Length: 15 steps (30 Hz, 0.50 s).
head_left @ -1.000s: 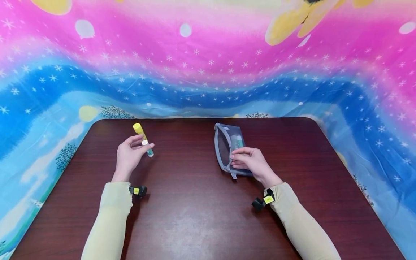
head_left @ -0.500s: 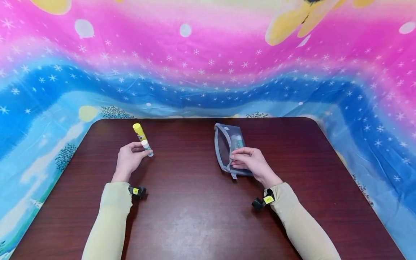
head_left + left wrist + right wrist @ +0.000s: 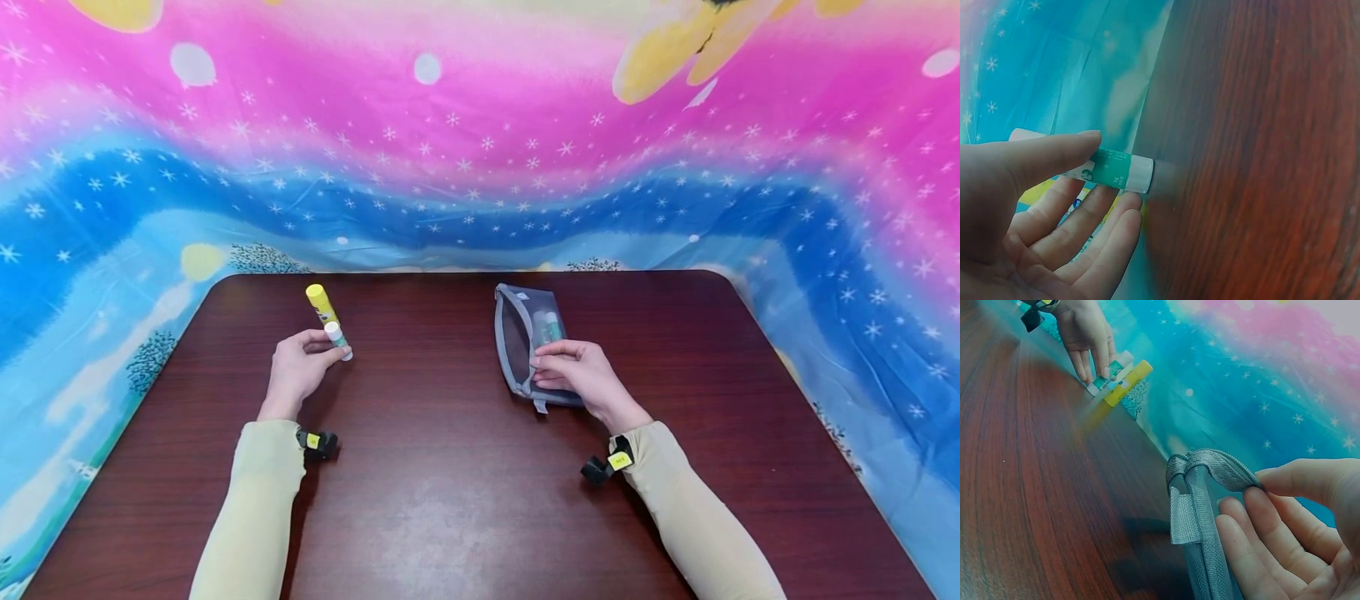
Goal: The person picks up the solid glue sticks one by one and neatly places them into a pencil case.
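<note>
Nearest to us, a pale left sleeve and a right sleeve reach forward over the dark reddish-brown table. Just behind each hand, on its inner side, we see a small black wrist camera with a yellow label.

Ahead of the right sleeve, the right hand pinches the zippered rim of a grey mesh pouch between thumb and fingertips. The pouch lies to the left of that hand and reaches beyond it, its mouth gaping on the side away from the palm. A short fabric tab juts from the pouch's near end, to the left of the hand. Through the mesh, just beyond the right fingertips, we make out a green-and-white tube inside.

The left hand, well apart from the right, pinches a white-capped glue stick with a green label, thumb on one side and fingers on the other, cap up. We cannot tell whether its foot bears on the table. Just beyond the left fingertips a yellow glue stick stands upright, its lower part hidden; we cannot tell whether the two touch.

Beyond both hands, past the table's far edge, hangs a pink-and-blue cloth printed with snowflakes.
</note>
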{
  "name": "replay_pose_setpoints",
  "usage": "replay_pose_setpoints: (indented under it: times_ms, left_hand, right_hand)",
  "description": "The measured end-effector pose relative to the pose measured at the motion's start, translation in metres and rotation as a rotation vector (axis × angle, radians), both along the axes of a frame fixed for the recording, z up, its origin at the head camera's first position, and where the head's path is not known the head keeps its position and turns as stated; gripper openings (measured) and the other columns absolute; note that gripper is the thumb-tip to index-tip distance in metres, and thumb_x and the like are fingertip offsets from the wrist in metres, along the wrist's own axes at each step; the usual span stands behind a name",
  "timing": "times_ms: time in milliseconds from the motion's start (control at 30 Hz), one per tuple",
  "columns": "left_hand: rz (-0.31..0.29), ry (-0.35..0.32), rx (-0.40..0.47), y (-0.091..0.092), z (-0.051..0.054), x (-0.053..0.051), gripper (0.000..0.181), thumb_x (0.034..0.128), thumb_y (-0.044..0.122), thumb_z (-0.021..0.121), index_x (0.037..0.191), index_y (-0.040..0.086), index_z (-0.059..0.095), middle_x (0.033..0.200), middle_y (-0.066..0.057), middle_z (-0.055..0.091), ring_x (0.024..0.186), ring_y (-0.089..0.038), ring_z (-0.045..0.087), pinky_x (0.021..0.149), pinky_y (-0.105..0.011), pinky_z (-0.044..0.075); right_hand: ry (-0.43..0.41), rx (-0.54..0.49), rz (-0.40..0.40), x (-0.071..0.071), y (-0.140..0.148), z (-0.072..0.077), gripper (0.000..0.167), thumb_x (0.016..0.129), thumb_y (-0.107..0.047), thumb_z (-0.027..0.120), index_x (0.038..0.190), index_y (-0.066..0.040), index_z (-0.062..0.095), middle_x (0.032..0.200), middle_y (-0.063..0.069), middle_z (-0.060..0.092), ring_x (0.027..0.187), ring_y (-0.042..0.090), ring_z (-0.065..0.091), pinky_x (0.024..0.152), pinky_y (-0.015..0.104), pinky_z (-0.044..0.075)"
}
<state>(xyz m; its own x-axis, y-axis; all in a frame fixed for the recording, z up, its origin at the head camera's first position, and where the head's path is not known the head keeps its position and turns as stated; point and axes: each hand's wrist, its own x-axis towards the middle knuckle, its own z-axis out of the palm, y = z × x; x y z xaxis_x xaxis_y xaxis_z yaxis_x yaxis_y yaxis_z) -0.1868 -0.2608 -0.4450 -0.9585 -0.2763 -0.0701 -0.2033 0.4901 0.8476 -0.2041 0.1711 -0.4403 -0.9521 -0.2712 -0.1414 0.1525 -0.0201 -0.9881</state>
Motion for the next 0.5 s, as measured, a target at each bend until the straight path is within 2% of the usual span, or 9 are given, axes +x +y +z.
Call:
replay_pose_setpoints:
  times_ms: [500]
  left_hand:
    - [0.004, 0.021, 0.002, 0.0023, 0.0063, -0.0007, 0.048, 0.0937, 0.027, 0.077, 0.131, 0.0, 0.065, 0.123, -0.021, 0.068, 0.112, -0.032, 0.064, 0.086, -0.038, 0.05]
  right_hand:
    - [0.0, 0.001, 0.002, 0.0006, 0.0003, 0.0001, 0.025, 0.094, -0.004, 0.072, 0.114, 0.011, 0.068, 0.095, 0.013, 0.074, 0.077, 0.023, 0.074, 0.076, 0.039, 0.061]
